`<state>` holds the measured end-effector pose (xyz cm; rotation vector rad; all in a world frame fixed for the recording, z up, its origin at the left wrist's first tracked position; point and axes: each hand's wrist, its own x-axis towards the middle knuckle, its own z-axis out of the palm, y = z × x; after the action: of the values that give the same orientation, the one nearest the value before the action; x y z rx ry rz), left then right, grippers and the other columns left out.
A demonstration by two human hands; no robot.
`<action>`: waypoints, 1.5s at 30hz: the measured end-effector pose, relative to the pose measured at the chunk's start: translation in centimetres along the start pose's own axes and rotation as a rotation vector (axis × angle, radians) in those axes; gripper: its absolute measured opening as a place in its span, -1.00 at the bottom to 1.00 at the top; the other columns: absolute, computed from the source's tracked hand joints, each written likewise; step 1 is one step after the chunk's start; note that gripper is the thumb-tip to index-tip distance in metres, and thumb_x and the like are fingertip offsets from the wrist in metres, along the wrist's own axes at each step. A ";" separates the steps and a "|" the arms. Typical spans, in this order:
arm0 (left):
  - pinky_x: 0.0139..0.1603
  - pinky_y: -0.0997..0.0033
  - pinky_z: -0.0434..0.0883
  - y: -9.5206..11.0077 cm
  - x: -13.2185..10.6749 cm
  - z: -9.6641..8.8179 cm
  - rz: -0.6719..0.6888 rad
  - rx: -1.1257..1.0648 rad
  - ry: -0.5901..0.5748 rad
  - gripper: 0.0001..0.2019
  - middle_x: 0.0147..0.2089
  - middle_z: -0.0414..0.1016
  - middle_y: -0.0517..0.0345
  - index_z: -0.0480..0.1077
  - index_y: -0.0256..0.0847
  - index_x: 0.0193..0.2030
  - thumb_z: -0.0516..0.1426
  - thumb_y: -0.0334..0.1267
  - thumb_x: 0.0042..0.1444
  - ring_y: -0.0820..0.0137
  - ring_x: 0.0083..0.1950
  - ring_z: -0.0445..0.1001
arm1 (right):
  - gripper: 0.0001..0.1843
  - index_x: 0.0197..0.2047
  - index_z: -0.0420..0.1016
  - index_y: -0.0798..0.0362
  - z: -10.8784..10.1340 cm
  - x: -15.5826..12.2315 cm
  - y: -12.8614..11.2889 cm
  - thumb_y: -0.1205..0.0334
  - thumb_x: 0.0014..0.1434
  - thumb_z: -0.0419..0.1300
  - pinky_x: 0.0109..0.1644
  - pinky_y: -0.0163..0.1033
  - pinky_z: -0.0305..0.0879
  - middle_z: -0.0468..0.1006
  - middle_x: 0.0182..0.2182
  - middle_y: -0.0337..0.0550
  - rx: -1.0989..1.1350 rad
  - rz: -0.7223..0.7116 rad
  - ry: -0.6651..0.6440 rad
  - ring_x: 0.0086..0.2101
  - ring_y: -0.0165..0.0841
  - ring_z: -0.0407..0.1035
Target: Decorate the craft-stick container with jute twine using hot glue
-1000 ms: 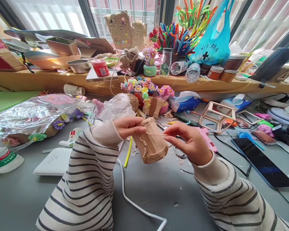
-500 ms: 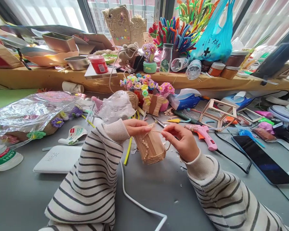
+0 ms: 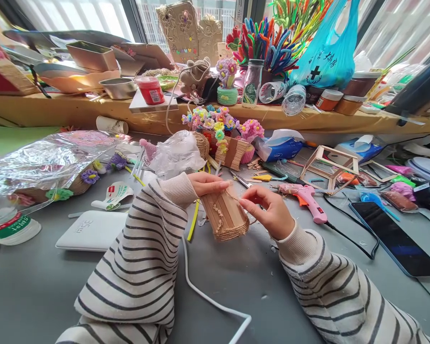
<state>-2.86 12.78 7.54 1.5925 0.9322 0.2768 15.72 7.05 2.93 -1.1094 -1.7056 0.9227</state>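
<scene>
A small container faced with wooden craft sticks [image 3: 226, 215] is held tilted above the table, its lower rim wound with twine. My left hand [image 3: 209, 185] grips it from the upper left, thumb across the top part. A braided strip of twine runs down one face. My right hand [image 3: 267, 208] is closed in a pinch on a length of twine [image 3: 232, 194] at the container's right side. The loose end of the twine hangs behind the right fingers near the lower rim. A pink glue gun [image 3: 306, 198] lies just right of my right hand.
A white power bank [image 3: 91, 230] and a white cable [image 3: 208, 296] lie on the grey table. To the right are a phone [image 3: 397, 236] and a wooden stick frame [image 3: 331, 167]. Scissors [image 3: 241, 178] and pipe-cleaner flowers [image 3: 209, 117] sit behind my hands.
The right hand has moved in closer to the container's face, and the twine between the hands looks shorter. My left hand keeps its hold. The whole view has shifted slightly.
</scene>
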 end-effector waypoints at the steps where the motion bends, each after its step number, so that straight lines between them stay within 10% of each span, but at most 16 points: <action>1: -0.43 0.50 0.23 0.0 0.0 0.0 0.000 0.003 -0.002 -0.54 -0.51 0.33 0.21 0.35 -0.33 -0.45 0.10 0.13 -0.18 0.45 -0.44 0.29 | -0.84 -0.43 0.35 0.09 0.0 0.0 0.0 0.16 0.02 0.13 -0.32 -0.29 0.27 0.40 -0.48 -0.20 0.000 0.002 -0.004 -0.43 -0.44 0.29; 24: -0.47 0.52 0.20 -0.4 0.4 0.1 -0.018 -0.040 -0.001 -0.53 -0.52 0.34 0.22 0.36 -0.32 -0.41 0.11 0.13 -0.19 0.47 -0.47 0.28 | -0.85 -0.48 0.29 0.05 -0.6 0.2 0.5 0.16 0.02 0.11 -0.28 -0.27 0.25 0.30 -0.39 -0.18 0.160 -0.029 -0.139 -0.31 -0.39 0.22; 45: -0.45 0.51 0.24 -0.8 1.1 0.2 0.056 0.025 -0.094 -0.55 -0.48 0.34 0.21 0.34 -0.34 -0.35 0.14 0.07 -0.20 0.45 -0.43 0.31 | -0.86 -0.48 0.31 0.05 -0.2 0.2 0.3 0.18 0.01 0.13 -0.31 -0.32 0.25 0.25 -0.42 -0.21 0.129 -0.019 -0.007 -0.34 -0.43 0.19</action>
<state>-2.38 13.39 6.40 1.6424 0.8225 0.2287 15.94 7.38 2.75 -1.0046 -1.6357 1.0113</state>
